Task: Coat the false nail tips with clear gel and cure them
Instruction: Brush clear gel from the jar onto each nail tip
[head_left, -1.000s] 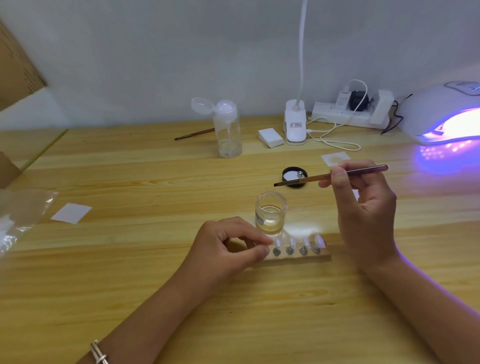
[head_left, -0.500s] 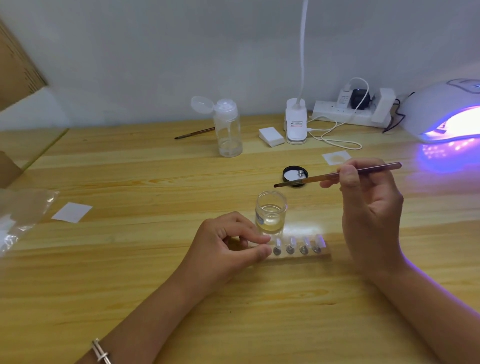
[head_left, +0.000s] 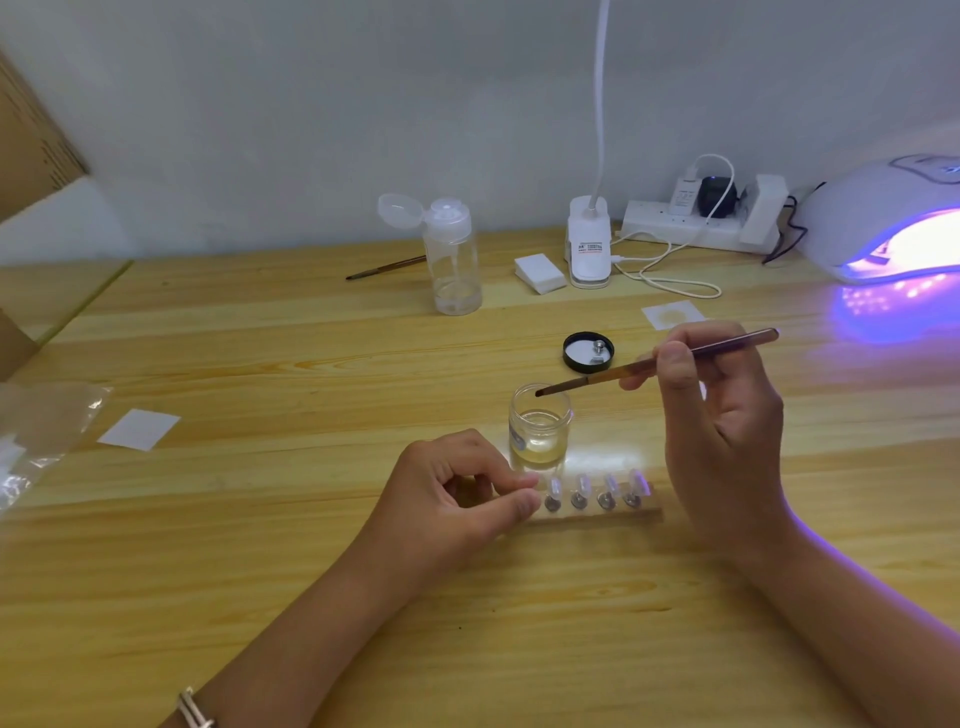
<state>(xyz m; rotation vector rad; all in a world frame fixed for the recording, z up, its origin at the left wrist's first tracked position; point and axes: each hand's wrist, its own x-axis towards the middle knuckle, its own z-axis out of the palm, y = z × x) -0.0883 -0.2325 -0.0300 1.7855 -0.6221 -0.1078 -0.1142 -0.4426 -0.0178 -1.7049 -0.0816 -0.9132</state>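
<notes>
While most of the worktop (head_left: 260, 545) lies bare to the left and toward the near edge, the task's things crowd its middle. A wooden strip (head_left: 602, 514) lies with its long axis left to right, four false nail tips (head_left: 595, 488) standing on it in a row. The left hand (head_left: 457, 499) pinches the strip's left end between thumb and forefinger. Just behind stands the open gel jar (head_left: 540, 431), its black lid (head_left: 588, 352) farther back. The right hand (head_left: 722, 415) has its grip closed on a brush (head_left: 654, 364), handle slanting up to the right (toward the lit curing lamp (head_left: 893, 223)), bristles pointing left. Half a second ago the bristle tip hung behind the jar; now it sits at the jar's mouth.
</notes>
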